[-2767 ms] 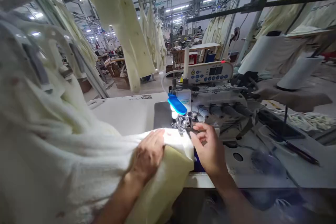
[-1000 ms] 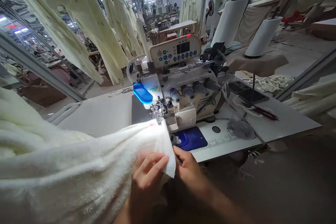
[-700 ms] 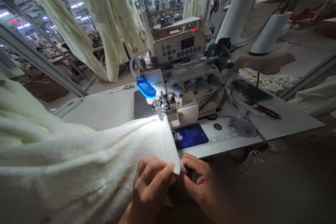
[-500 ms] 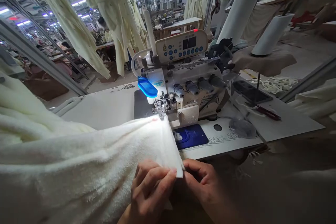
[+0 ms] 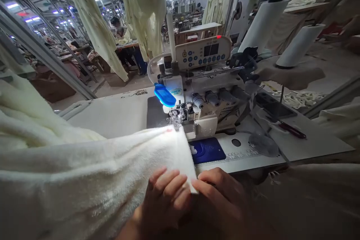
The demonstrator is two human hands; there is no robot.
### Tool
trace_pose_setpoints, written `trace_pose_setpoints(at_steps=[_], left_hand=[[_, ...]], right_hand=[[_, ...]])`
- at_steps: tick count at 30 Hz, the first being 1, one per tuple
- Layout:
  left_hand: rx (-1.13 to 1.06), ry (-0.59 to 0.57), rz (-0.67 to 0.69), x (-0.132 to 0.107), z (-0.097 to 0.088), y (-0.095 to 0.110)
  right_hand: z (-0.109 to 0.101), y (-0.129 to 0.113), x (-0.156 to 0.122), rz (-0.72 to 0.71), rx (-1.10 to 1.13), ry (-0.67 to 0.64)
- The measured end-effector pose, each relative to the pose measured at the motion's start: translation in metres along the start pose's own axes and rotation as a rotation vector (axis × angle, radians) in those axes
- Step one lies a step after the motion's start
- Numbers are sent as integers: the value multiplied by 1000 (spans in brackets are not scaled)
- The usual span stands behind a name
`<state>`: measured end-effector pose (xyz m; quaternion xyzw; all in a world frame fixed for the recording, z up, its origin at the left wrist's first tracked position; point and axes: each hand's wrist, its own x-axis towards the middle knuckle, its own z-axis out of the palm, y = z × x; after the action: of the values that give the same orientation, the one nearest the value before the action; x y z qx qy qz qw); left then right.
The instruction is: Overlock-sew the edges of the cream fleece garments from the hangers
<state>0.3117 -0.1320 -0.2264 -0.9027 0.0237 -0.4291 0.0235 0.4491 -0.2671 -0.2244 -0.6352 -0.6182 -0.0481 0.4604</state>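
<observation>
In the head view, the left hand (image 5: 165, 198) and right hand (image 5: 222, 195) are pinching the near corner of the cream fleece fabric (image 5: 98, 172), which is lying under the sewing machine (image 5: 197, 97) foot on the table (image 5: 112, 114).

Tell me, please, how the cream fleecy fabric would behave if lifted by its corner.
Probably floppy: the fabric sags in folds from the sewing machine. Likely draggy, as much of it piles at left. Fuzzy, so unlikely to slip between left hand and right hand.
</observation>
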Motion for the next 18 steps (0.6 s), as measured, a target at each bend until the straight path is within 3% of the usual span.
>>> trace_pose_setpoints(at_steps=[3,7,18], left_hand=[[62,-88,-23,1,2,-10],[112,-192,26,15,-9,-19],[116,-268,4,32,-8,-47]], right_hand=[[0,3,5,-69,-57,34],[0,5,12,-103,-91,82],[19,28,46,-148,-110,252]])
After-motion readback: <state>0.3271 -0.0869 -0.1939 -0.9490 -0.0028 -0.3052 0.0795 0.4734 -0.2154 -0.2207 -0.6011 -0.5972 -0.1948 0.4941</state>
